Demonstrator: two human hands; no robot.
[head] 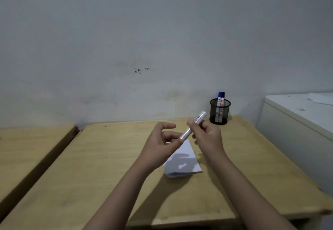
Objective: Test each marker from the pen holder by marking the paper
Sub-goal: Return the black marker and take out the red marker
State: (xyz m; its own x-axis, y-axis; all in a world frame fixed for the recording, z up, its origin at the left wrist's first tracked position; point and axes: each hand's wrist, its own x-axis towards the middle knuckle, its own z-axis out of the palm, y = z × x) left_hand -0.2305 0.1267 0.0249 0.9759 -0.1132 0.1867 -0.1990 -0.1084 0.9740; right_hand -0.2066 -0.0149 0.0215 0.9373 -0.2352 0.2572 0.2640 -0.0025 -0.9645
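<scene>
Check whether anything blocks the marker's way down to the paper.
Nothing visible does. The white marker, held between right hand and left hand, hangs above the folded white paper on the wooden table; only the left hand partly overlaps the sheet.

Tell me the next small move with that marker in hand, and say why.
Probably pull the cap off: the right hand grips the white marker in the air, the left hand pinches its lower end, and the paper below looks unmarked. Two markers wait in the pen holder.

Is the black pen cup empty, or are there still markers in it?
Not empty. The pen holder stands upright with two markers in it, a blue-capped one and a black-capped one.
</scene>
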